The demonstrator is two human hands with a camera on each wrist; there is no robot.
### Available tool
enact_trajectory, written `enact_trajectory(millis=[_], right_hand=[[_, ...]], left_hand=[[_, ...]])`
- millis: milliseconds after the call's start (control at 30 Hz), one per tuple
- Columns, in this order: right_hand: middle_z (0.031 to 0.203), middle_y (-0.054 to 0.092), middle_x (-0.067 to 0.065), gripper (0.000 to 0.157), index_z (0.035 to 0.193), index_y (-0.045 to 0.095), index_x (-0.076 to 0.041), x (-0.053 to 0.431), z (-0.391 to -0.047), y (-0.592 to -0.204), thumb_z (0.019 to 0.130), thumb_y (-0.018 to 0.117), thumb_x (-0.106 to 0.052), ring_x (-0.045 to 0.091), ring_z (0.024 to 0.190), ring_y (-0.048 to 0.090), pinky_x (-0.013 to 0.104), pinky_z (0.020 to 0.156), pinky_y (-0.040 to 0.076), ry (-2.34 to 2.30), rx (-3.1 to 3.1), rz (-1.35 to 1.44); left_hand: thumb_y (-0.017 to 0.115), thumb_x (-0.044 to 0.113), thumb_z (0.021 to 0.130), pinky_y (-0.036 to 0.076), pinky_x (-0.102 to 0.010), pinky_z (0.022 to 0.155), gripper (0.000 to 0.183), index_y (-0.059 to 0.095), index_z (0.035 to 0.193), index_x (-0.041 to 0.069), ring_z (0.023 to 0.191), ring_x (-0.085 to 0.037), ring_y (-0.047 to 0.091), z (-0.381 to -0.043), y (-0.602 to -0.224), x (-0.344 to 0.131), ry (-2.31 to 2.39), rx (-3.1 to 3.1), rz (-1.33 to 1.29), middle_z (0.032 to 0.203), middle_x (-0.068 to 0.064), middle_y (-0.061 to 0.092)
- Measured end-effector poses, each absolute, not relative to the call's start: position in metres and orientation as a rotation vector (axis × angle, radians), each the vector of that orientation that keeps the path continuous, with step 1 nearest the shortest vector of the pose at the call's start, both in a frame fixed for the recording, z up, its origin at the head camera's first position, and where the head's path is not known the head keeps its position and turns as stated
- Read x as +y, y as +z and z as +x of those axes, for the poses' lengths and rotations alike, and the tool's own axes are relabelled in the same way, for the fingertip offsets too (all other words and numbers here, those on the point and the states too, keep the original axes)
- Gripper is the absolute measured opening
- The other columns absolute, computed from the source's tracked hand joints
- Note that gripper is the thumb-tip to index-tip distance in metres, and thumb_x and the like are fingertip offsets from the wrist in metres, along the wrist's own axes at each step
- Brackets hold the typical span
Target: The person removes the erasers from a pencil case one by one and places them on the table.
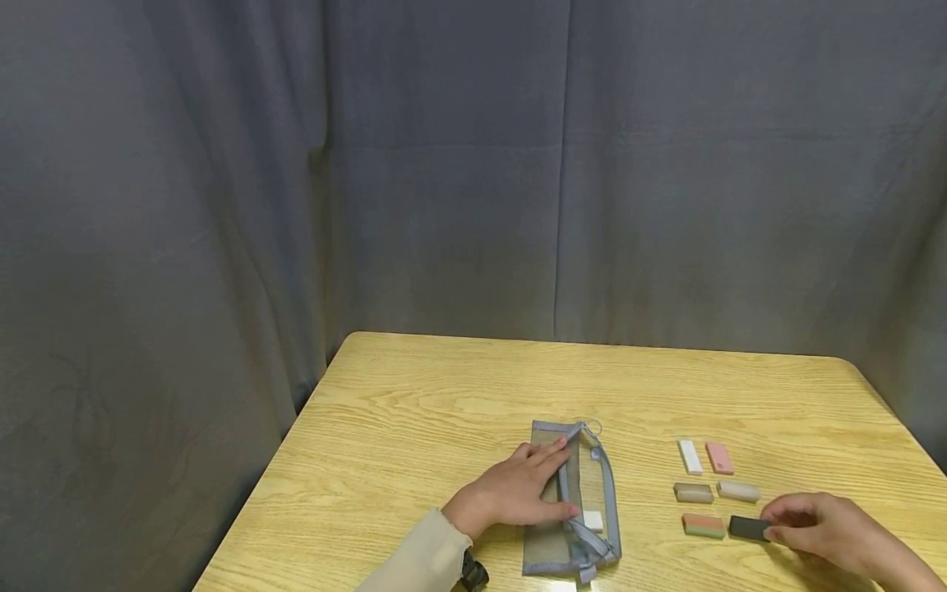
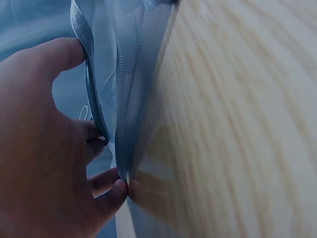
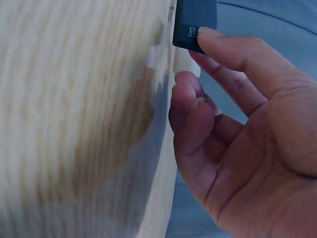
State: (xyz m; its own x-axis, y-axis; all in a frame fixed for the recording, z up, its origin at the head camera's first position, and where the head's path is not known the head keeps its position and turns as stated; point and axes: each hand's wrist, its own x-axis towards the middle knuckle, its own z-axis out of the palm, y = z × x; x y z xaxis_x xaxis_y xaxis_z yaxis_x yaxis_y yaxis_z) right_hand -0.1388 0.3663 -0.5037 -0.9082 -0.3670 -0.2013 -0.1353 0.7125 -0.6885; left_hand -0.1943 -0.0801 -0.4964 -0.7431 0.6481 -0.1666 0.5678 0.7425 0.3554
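Note:
A grey mesh zip pouch [image 1: 551, 547] lies on the table, its zipped side spread apart. My left hand [image 1: 514, 489] rests across it and holds the zip edge [image 2: 91, 84] with thumb and fingers, lower fingertips down at the tabletop. Inside the pouch shows a small white block [image 1: 593, 520], seemingly an eraser. To the right, my right hand [image 1: 832, 530] pinches the end of a black eraser [image 1: 748, 528] between thumb and index finger. Pale letters mark the black eraser [image 3: 195, 20] in the right wrist view; the other fingers curl loosely below it.
Beside the black eraser lies an orange-and-green eraser [image 1: 704, 525]. Behind these are a brownish block [image 1: 693, 492] and a pale rounded one [image 1: 738, 491], then a white eraser [image 1: 690, 457] and a pink one [image 1: 719, 458]. Grey curtains [image 1: 444, 181] hang behind the wooden table [image 1: 414, 395].

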Motion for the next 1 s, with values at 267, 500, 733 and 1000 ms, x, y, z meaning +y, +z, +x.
enact_trajectory(millis=[267,500,733,1000], right_hand=[[0.081,0.059,-0.009,0.019,0.105,0.072,-0.005,0.366,-0.142,-0.502,0.100,0.066,-0.022,0.002,0.068,0.050,0.023,0.057,0.048,-1.034,2.542,-0.410],[0.087,0.063,-0.004,0.022,0.110,0.071,-0.004,0.362,-0.143,-0.501,0.101,0.064,-0.022,0.003,0.067,0.051,0.024,0.057,0.049,-1.032,2.538,-0.368],[0.101,0.069,0.001,0.023,0.110,0.073,-0.008,0.359,-0.148,-0.502,0.097,0.069,-0.027,0.006,0.081,0.056,0.029,0.066,0.051,-0.897,2.651,-0.310],[0.100,0.067,0.002,0.025,0.110,0.075,-0.010,0.354,-0.149,-0.502,0.094,0.074,-0.029,0.008,0.082,0.055,0.031,0.068,0.050,-0.833,2.730,-0.212]], left_hand=[[0.041,0.075,0.095,0.033,-0.040,0.118,0.087,0.019,0.164,0.026,0.153,-0.021,0.023,-0.195,-0.497,-0.080,0.403,2.674,0.964,0.170,0.013,0.008],[0.043,0.074,0.096,0.035,-0.040,0.117,0.086,0.021,0.164,0.025,0.152,-0.021,0.023,-0.194,-0.497,-0.080,0.406,2.671,0.964,0.170,0.012,0.009],[0.043,0.073,0.096,0.034,-0.042,0.118,0.085,0.020,0.164,0.026,0.153,-0.021,0.021,-0.195,-0.497,-0.079,0.405,2.668,0.955,0.170,0.013,0.008],[0.041,0.075,0.096,0.035,-0.040,0.117,0.087,0.019,0.164,0.025,0.153,-0.020,0.021,-0.195,-0.500,-0.080,0.399,2.674,0.963,0.170,0.013,0.008]])
